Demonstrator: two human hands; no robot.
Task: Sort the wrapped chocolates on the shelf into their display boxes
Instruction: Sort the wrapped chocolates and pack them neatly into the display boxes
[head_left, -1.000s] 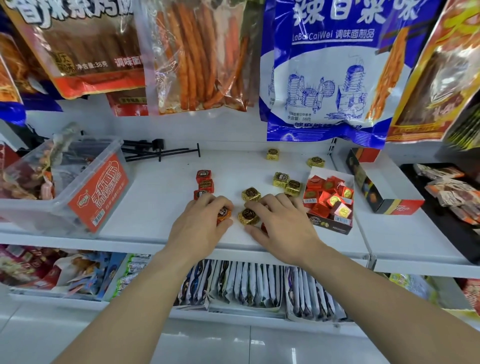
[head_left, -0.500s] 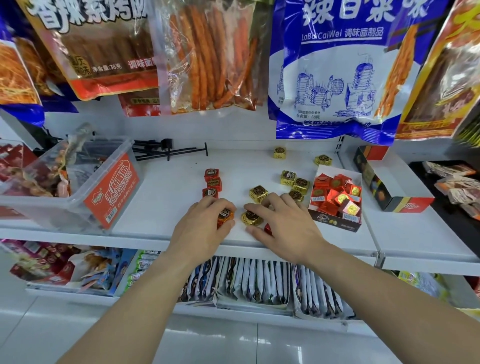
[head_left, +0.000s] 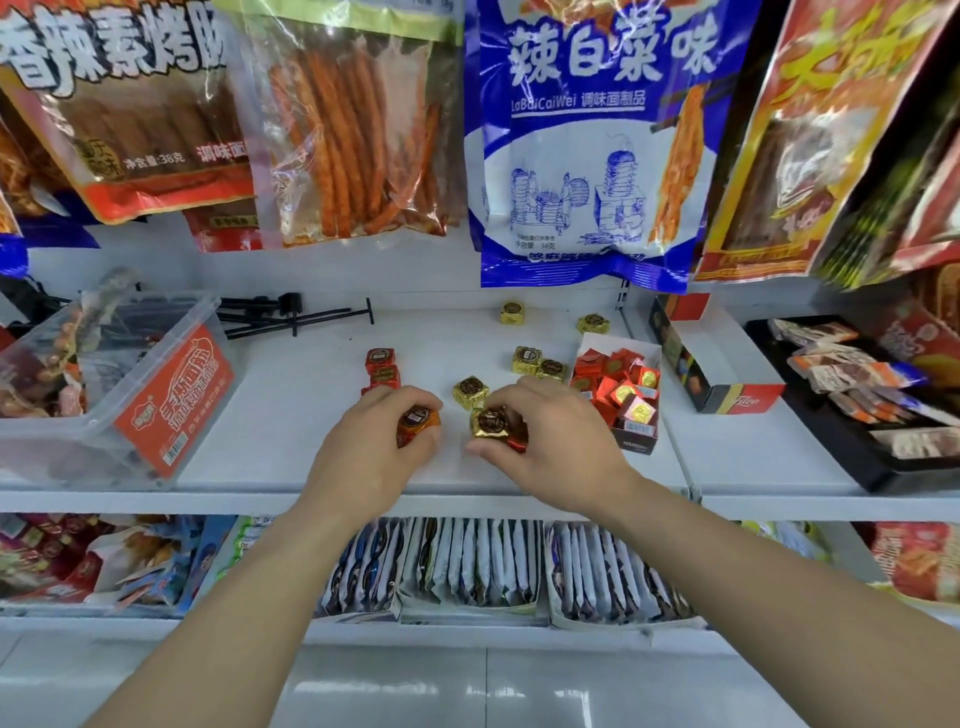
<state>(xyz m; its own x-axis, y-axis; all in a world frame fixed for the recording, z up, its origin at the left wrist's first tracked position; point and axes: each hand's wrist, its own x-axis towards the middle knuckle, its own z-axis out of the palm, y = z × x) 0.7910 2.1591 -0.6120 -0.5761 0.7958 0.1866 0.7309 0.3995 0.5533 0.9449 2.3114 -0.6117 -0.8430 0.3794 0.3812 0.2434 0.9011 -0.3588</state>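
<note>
Head view: left hand (head_left: 371, 457) pinches an orange-wrapped chocolate (head_left: 417, 423) between thumb and fingers, just above the shelf (head_left: 301, 415). Right hand (head_left: 563, 441) grips a gold-wrapped chocolate (head_left: 491, 422) at the fingertips, with a red-wrapped piece (head_left: 518, 440) tucked under it; can't tell if more are hidden in the palm. Both grips are narrow, with the round labels turned up toward the camera, probably to check wrapper colour before picking a box.

Just beyond the gap between the hands sits a loose gold chocolate (head_left: 470, 391) on the shelf. Beyond the left hand, close to its knuckles, is a red stack (head_left: 382, 366). Beyond the right hand lies a gold pair (head_left: 537, 361), side by side. Further back are a back-left gold chocolate (head_left: 511, 313) and a back-right gold chocolate (head_left: 593, 323), apart from each other.

Just beside the right hand, on its right, is an open display box (head_left: 636, 435) heaped untidily with red pieces and a few yellow-faced ones. Further right is a second display box (head_left: 748, 401), nothing visible inside; likely meant for the gold ones.

The chocolates are small square foil blocks with crinkled shiny wrap and a dark round seal on top. Far left of the left hand is a clear tub (head_left: 156, 395) of snacks.
</note>
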